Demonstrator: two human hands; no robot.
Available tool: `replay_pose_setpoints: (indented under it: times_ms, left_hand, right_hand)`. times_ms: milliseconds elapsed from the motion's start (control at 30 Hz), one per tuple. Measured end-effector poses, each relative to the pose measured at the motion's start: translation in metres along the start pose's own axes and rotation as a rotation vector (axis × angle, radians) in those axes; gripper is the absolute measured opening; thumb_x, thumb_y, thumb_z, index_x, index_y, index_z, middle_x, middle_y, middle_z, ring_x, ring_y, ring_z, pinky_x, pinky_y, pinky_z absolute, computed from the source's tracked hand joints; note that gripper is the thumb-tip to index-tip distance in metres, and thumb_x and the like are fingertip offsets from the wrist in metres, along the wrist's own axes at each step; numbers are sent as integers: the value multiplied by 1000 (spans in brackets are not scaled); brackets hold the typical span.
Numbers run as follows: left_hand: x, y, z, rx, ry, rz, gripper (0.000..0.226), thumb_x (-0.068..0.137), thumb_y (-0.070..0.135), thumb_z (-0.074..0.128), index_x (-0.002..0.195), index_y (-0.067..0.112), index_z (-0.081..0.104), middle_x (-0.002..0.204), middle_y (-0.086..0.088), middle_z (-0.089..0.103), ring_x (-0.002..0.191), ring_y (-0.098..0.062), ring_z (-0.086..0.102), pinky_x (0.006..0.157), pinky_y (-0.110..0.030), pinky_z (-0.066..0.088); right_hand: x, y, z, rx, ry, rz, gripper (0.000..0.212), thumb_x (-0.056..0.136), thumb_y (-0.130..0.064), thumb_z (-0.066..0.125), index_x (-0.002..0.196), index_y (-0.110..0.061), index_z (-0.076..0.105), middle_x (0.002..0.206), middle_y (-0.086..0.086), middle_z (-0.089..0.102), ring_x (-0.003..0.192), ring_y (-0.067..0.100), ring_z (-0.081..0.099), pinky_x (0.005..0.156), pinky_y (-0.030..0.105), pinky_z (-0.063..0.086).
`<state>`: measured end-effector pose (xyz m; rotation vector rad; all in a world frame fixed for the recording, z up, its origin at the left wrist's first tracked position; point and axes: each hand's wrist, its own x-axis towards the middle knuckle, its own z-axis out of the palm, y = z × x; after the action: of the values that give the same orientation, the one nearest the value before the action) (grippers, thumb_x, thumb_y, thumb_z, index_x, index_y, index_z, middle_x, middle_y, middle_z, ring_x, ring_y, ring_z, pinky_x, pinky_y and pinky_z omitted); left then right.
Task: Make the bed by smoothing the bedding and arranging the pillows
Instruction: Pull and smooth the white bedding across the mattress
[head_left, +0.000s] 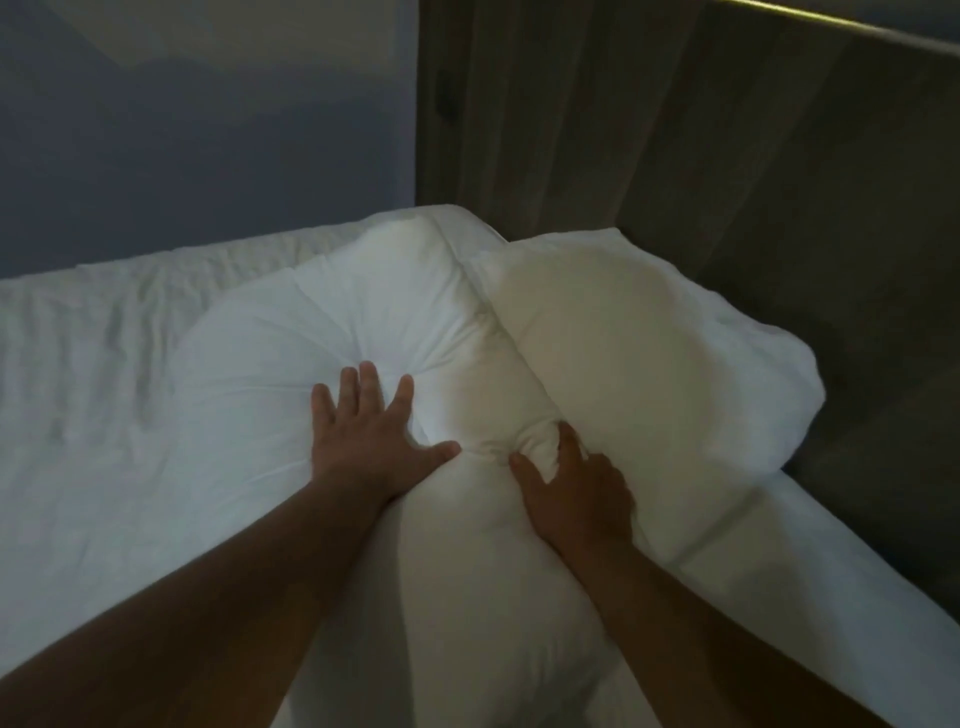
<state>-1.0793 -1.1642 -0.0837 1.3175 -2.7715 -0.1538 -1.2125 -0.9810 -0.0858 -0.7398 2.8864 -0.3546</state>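
A plump white pillow (322, 343) lies on the bed in front of me. My left hand (369, 436) presses flat into it with fingers spread, denting the fabric. My right hand (576, 483) pinches a bunch of the pillow's fabric between thumb and fingers near its right edge. A second white pillow (639, 343) leans beside it, against the headboard. The wrinkled white sheet (93, 374) covers the mattress to the left.
A dark padded headboard (779, 156) stands behind the pillows at the right. A blue-grey wall (182, 130) runs along the bed's far side. The mattress edge (857, 587) shows at the lower right.
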Motion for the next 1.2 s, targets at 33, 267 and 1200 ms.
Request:
replay_pose_setpoints:
  times_ms: [33,267,1200]
  left_hand:
    - [0,4,-5,-4,-6,4,110,59,98,14,151,39,6,162,-10,-6,148,-27,-12,114,-52,-13]
    - [-76,-31,-50,-490,515,-197,88,79,73,39,143,12,39,149,-19,37,141,-33,29,117,-45,19]
    - [-1,139,-17,-337,296,-97,95,74,75,54,147,19,32,156,-19,19,145,-34,15,117,-51,16]
  right_hand:
    - [4,2,4,25,13,-1,88,76,-85,28,149,-36,21,128,14,54,116,34,51,102,43,39]
    - [11,1,-11,304,18,-60,69,69,-78,52,115,-27,51,113,5,65,103,28,62,82,33,46]
    - [132,174,-196,891,-146,503,124,48,-66,83,149,-21,26,134,10,49,113,36,52,77,49,54]
